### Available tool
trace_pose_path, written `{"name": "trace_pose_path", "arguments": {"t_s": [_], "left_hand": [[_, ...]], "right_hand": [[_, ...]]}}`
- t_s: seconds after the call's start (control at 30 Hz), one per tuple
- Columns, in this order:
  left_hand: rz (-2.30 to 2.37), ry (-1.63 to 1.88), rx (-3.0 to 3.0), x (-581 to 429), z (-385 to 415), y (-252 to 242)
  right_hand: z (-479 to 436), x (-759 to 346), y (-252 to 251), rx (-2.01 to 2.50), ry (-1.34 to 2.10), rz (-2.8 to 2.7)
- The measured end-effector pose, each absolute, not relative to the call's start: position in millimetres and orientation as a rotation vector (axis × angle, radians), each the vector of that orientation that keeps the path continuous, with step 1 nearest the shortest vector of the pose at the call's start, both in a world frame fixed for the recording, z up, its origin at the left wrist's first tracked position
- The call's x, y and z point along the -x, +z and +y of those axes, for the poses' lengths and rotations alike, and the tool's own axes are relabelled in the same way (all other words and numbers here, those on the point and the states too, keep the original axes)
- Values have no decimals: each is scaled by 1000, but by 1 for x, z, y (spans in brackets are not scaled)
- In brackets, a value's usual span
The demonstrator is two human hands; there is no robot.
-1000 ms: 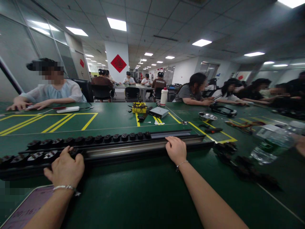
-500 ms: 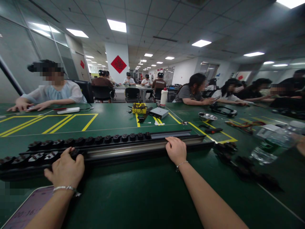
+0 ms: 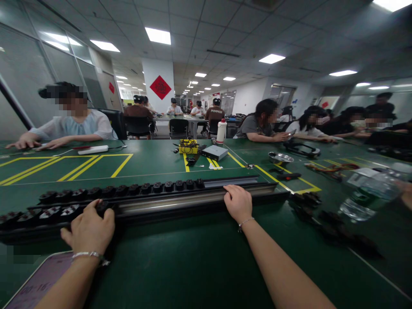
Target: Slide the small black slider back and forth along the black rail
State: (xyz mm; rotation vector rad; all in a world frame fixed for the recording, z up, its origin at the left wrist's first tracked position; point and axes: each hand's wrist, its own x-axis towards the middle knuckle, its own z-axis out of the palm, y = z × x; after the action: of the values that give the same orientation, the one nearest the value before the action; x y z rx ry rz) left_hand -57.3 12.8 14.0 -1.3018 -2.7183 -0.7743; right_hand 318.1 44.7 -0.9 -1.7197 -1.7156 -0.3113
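Barely anything had shifted around the black module (image 3: 104, 207) over the last second: it sat at the same spot, left of the frame's centre, at the end of a row in the near rail (image 3: 174, 204). Both hands kept their places too, so the work seemed to be in a steadying or pressing moment, with the module not visibly advancing.

The module lay just beyond the left hand (image 3: 92, 225), by its forefinger and thumb, which were bent and narrowly spread around it; whether they pinched it or only pushed, I could not tell. Well apart, right of centre, the right hand (image 3: 238, 201) rested on the rail with its fingers bent over the bar; their tips were hidden, so its grip could not be judged.

At least 4 more modules filled the near rail toward the left edge, and the far rail (image 3: 231, 181) behind it carried another row. A phone (image 3: 45, 274) lay at lower left on the green table (image 3: 180, 257). Loose dark parts (image 3: 334, 231) and a clear bottle (image 3: 363, 199) occupied the right side.
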Motion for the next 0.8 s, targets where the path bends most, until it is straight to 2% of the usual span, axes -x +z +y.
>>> {"name": "trace_pose_path", "arguments": {"t_s": [0.8], "left_hand": [[-2638,-818,1326,57,14,13]], "right_hand": [[44,-317,1,1734,-276,-1717]]}}
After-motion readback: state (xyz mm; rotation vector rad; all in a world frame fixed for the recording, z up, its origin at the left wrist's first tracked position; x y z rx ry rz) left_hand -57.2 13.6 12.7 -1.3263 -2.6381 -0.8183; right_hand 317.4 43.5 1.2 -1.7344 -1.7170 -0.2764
